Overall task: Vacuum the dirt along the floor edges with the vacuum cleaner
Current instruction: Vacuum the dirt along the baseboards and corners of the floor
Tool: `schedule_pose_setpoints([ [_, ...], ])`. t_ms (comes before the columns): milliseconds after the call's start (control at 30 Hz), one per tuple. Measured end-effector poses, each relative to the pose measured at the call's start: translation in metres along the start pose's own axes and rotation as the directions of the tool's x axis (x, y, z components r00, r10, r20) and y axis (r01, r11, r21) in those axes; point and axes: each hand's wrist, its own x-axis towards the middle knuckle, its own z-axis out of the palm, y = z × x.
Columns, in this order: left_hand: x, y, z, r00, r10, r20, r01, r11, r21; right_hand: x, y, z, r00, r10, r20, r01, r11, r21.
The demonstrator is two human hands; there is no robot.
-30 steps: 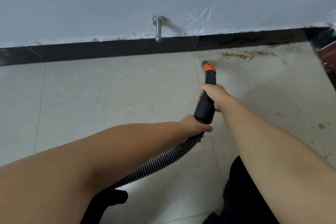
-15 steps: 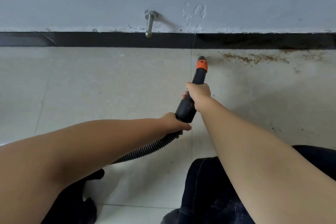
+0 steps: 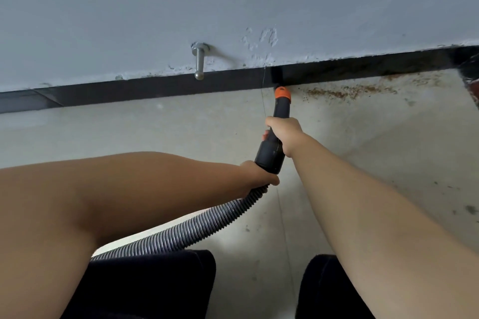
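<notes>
My right hand [image 3: 283,134] wraps the nozzle [image 3: 274,137], left hand [image 3: 255,176] grips the hose [image 3: 207,230]; I should sweep slowly right along the baseboard [image 3: 155,88] through the dirt [image 3: 347,92].

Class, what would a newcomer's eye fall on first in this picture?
The orange-tipped nozzle at the black skirting, gripped by the right hand. Rusty dirt lies along the floor edge just right of it. The left hand holds the ribbed hose.

My right hand [image 3: 283,134] grips the vacuum nozzle [image 3: 281,109] — its orange tip at the black baseboard [image 3: 155,88], beside brown dirt [image 3: 344,92] — my left hand [image 3: 259,176] holds the ribbed hose [image 3: 194,230].
</notes>
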Motion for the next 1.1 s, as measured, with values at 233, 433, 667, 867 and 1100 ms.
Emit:
schedule_pose_setpoints([
  [233,-0.012,-0.022,-0.014,1.000,-0.010,-0.006,0.010,0.998,-0.068,-0.011,0.007,0.028,0.998,-0.009,0.069,0.012,0.999,-0.045],
  [433,-0.017,-0.025,-0.008,0.999,-0.006,0.038,0.008,0.999,-0.038,-0.017,0.017,0.014,1.000,0.013,-0.006,-0.013,1.000,0.017],
  [667,-0.022,-0.035,0.002,1.000,-0.023,-0.002,0.023,0.989,-0.146,-0.027,0.014,0.019,0.993,0.035,0.113,-0.026,0.997,-0.073],
  [867,-0.030,-0.058,0.005,0.996,-0.078,-0.041,0.068,0.977,-0.202,-0.038,0.026,0.039,0.979,0.040,0.199,-0.002,0.982,-0.188],
  [1100,-0.025,-0.044,0.009,0.999,-0.045,0.015,0.046,0.997,-0.069,-0.031,0.031,0.011,0.999,0.037,0.003,-0.037,0.999,0.024],
])
